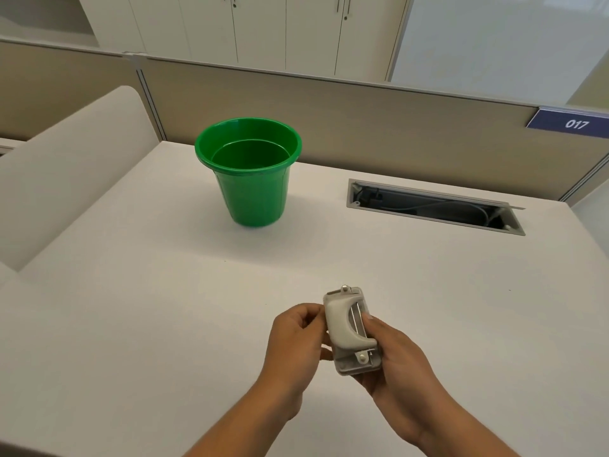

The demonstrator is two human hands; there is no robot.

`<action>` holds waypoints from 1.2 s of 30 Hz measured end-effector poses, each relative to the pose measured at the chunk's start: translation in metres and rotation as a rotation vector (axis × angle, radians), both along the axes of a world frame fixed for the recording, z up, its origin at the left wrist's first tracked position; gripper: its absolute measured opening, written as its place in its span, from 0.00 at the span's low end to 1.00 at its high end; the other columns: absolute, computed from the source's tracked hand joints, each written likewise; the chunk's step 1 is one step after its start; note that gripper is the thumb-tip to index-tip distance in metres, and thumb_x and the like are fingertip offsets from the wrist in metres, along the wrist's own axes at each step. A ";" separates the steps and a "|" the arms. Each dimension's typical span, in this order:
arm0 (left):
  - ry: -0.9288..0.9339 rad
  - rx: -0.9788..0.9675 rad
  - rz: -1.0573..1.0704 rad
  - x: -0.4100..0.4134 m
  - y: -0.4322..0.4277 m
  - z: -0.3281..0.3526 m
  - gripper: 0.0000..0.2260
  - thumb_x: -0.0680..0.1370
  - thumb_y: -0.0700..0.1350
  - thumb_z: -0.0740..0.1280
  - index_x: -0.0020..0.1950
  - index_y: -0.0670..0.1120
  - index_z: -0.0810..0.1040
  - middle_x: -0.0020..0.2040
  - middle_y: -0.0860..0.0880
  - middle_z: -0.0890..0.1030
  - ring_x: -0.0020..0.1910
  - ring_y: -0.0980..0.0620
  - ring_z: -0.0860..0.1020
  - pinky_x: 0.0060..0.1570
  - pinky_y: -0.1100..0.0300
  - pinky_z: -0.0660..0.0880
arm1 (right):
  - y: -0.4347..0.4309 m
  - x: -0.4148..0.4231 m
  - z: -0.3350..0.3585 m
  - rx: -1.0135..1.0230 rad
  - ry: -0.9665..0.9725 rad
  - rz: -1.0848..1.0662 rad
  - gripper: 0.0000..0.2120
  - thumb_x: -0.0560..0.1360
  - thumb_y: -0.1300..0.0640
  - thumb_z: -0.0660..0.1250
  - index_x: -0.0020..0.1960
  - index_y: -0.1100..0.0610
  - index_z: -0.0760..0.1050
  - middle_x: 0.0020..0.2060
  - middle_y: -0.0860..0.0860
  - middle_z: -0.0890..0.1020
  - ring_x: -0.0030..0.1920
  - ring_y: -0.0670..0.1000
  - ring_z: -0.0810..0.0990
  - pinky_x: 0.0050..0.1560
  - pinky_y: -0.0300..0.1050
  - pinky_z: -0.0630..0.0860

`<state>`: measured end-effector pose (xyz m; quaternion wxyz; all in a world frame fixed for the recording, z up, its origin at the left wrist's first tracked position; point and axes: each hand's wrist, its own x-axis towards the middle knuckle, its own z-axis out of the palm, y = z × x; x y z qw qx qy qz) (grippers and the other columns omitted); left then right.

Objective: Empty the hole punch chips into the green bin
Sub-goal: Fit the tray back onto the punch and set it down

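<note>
Hole punch (352, 331): gripped upright between left hand (296, 338) and right hand (393, 354), over near worktop (131, 324) edge; green bin (247, 171) stands open toward far edge, awaiting chips.

A white desk (131, 308) with an open cable tray (435, 207) meets a beige partition (362, 117) numbered 017 (575, 123); white cabinets (263, 28) stand behind.

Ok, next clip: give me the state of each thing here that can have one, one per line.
hole punch: off the table, held between both hands, handle side up.
left hand: grip closed on the punch's left edge.
right hand: grip closed around the punch's right side.
green bin: upright on the table, open, nothing visible inside.
cable hatch: lid open, cables showing.
cabinet doors: shut.
</note>
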<state>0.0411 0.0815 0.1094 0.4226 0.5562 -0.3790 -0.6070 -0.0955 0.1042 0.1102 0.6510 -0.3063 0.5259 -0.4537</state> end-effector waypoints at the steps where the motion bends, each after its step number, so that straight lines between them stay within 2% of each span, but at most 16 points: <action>1: 0.022 -0.002 -0.019 0.000 0.001 0.001 0.09 0.78 0.42 0.66 0.44 0.49 0.86 0.41 0.48 0.88 0.38 0.51 0.85 0.36 0.61 0.81 | -0.001 -0.001 0.001 -0.021 0.032 0.025 0.17 0.82 0.52 0.57 0.56 0.54 0.84 0.51 0.58 0.87 0.49 0.57 0.85 0.43 0.46 0.80; 4: 0.041 -0.034 0.026 0.001 0.001 0.004 0.11 0.78 0.39 0.67 0.43 0.50 0.87 0.40 0.47 0.88 0.36 0.53 0.84 0.35 0.62 0.81 | -0.005 -0.006 0.005 -0.060 0.098 0.038 0.15 0.81 0.57 0.59 0.56 0.56 0.84 0.52 0.59 0.87 0.49 0.57 0.85 0.47 0.50 0.81; 6: 0.061 -0.044 0.033 0.001 -0.001 0.005 0.11 0.78 0.38 0.67 0.43 0.49 0.87 0.39 0.46 0.88 0.35 0.53 0.84 0.34 0.63 0.80 | -0.008 -0.010 0.007 -0.052 0.140 0.005 0.13 0.80 0.60 0.62 0.53 0.57 0.85 0.49 0.60 0.88 0.46 0.56 0.86 0.47 0.51 0.81; 8: 0.076 -0.051 0.018 0.000 -0.001 0.005 0.12 0.78 0.37 0.66 0.43 0.48 0.87 0.39 0.46 0.88 0.35 0.53 0.84 0.33 0.63 0.79 | -0.011 -0.014 0.008 -0.044 0.167 0.004 0.11 0.79 0.61 0.64 0.49 0.60 0.86 0.45 0.61 0.88 0.42 0.56 0.86 0.42 0.48 0.82; 12: 0.060 -0.077 0.001 -0.001 -0.003 0.004 0.13 0.78 0.37 0.66 0.43 0.50 0.88 0.39 0.47 0.88 0.34 0.54 0.83 0.33 0.64 0.78 | -0.012 -0.017 0.010 -0.038 0.168 -0.001 0.09 0.77 0.60 0.68 0.43 0.61 0.86 0.33 0.53 0.86 0.31 0.49 0.83 0.31 0.39 0.78; 19: 0.012 -0.068 -0.022 -0.005 -0.003 -0.004 0.10 0.77 0.36 0.66 0.43 0.44 0.87 0.40 0.39 0.87 0.34 0.49 0.81 0.35 0.57 0.79 | -0.010 -0.016 0.008 -0.053 0.277 -0.016 0.10 0.77 0.63 0.68 0.40 0.65 0.84 0.31 0.57 0.85 0.30 0.53 0.80 0.29 0.41 0.76; 22: -0.005 -0.069 -0.067 -0.005 -0.006 -0.006 0.10 0.78 0.37 0.65 0.44 0.44 0.85 0.42 0.39 0.86 0.37 0.50 0.80 0.38 0.56 0.78 | -0.011 -0.019 0.008 -0.025 0.293 0.026 0.12 0.76 0.64 0.66 0.36 0.64 0.82 0.27 0.53 0.81 0.28 0.52 0.78 0.29 0.41 0.76; 23: 0.000 -0.073 -0.095 -0.004 -0.008 -0.006 0.10 0.79 0.37 0.64 0.45 0.44 0.85 0.43 0.40 0.87 0.37 0.51 0.81 0.37 0.59 0.78 | -0.012 -0.021 0.009 -0.012 0.290 0.052 0.12 0.76 0.64 0.65 0.36 0.63 0.83 0.27 0.52 0.81 0.28 0.51 0.78 0.30 0.42 0.76; 25: 0.020 -0.075 -0.163 0.001 -0.012 -0.003 0.10 0.80 0.39 0.65 0.47 0.45 0.86 0.44 0.42 0.87 0.39 0.53 0.83 0.38 0.62 0.79 | -0.015 -0.025 0.013 0.015 0.224 0.091 0.12 0.77 0.65 0.63 0.42 0.62 0.85 0.32 0.53 0.84 0.33 0.51 0.80 0.34 0.43 0.77; 29: 0.000 -0.083 -0.341 0.008 -0.016 0.003 0.08 0.79 0.45 0.67 0.48 0.48 0.87 0.46 0.44 0.87 0.40 0.55 0.82 0.39 0.63 0.78 | -0.025 -0.040 0.021 0.039 -0.008 0.091 0.15 0.77 0.62 0.60 0.49 0.61 0.86 0.43 0.57 0.86 0.38 0.50 0.83 0.35 0.42 0.80; 32: 0.011 -0.070 -0.404 0.009 -0.016 0.006 0.09 0.79 0.48 0.67 0.48 0.49 0.87 0.46 0.45 0.88 0.40 0.55 0.82 0.39 0.63 0.78 | -0.028 -0.047 0.023 0.033 0.056 0.231 0.14 0.75 0.54 0.69 0.52 0.62 0.85 0.42 0.55 0.85 0.38 0.49 0.80 0.37 0.40 0.79; 36: -0.026 -0.047 -0.455 0.010 -0.014 0.006 0.09 0.78 0.50 0.68 0.47 0.48 0.87 0.45 0.44 0.87 0.39 0.56 0.81 0.36 0.64 0.77 | -0.028 -0.054 0.022 0.083 0.140 0.328 0.18 0.68 0.48 0.75 0.49 0.62 0.85 0.38 0.55 0.83 0.37 0.50 0.79 0.39 0.41 0.80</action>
